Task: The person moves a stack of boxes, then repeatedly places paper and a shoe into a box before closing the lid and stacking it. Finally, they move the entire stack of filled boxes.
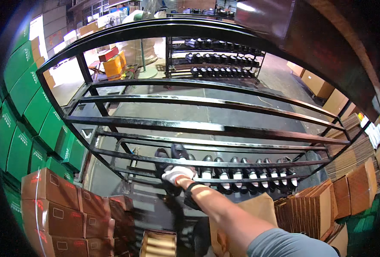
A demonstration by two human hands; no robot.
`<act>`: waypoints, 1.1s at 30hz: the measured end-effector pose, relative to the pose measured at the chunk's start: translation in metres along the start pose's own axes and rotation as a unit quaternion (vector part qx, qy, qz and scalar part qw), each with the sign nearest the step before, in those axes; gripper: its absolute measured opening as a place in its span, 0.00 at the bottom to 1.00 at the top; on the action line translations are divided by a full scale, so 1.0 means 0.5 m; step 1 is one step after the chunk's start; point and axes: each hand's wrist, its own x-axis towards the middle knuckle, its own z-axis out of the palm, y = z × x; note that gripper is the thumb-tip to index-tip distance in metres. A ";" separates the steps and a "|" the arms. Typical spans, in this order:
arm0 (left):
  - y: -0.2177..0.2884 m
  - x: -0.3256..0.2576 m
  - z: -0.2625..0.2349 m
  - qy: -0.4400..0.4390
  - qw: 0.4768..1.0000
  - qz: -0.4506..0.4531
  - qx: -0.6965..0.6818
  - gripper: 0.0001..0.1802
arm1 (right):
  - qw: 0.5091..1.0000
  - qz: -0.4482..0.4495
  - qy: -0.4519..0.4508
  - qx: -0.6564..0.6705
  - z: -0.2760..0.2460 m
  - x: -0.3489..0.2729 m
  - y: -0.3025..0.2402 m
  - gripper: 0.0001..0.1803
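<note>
My right hand (179, 173), in a white glove with a dark band at the wrist, reaches down to the left end of the lowest rack level. Its fingers look closed round a black shoe (161, 157), though the glove hides part of the grip. A second black shoe (179, 151) lies right against the hand. To the right stands a row of black shoes (237, 173) with pale insides, along the bars of the black metal rack (207, 127). My left hand does not show.
Green boxes (22, 100) are stacked at the left, brown boxes (57, 214) below them. An open box (159, 244) sits at the bottom. Flattened cardboard (306, 212) leans at the right, near a brown cardboard piece (254, 210) under my arm. Another shoe rack (215, 58) stands behind.
</note>
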 end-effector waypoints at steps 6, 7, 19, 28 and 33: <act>-0.021 0.044 0.018 -0.056 0.995 0.074 0.045 0.31 | 0.975 -0.052 -0.127 0.175 -0.081 -0.354 0.074 0.45; -0.098 0.054 0.004 -0.069 0.993 0.072 0.060 0.32 | 0.975 -0.087 -0.120 0.166 -0.125 -0.467 0.048 0.42; 0.112 -0.083 0.033 -0.069 0.985 0.121 -0.102 0.25 | 0.940 0.040 0.294 0.169 -0.102 -1.210 0.305 0.26; -0.124 -0.067 0.371 -0.195 0.922 0.224 0.248 0.25 | 0.951 -0.094 0.294 0.014 -0.336 -1.280 0.339 0.21; 0.020 -0.142 0.358 -0.335 0.872 0.132 0.333 0.37 | 0.936 -0.282 -0.049 -0.204 -0.566 -1.194 0.255 0.12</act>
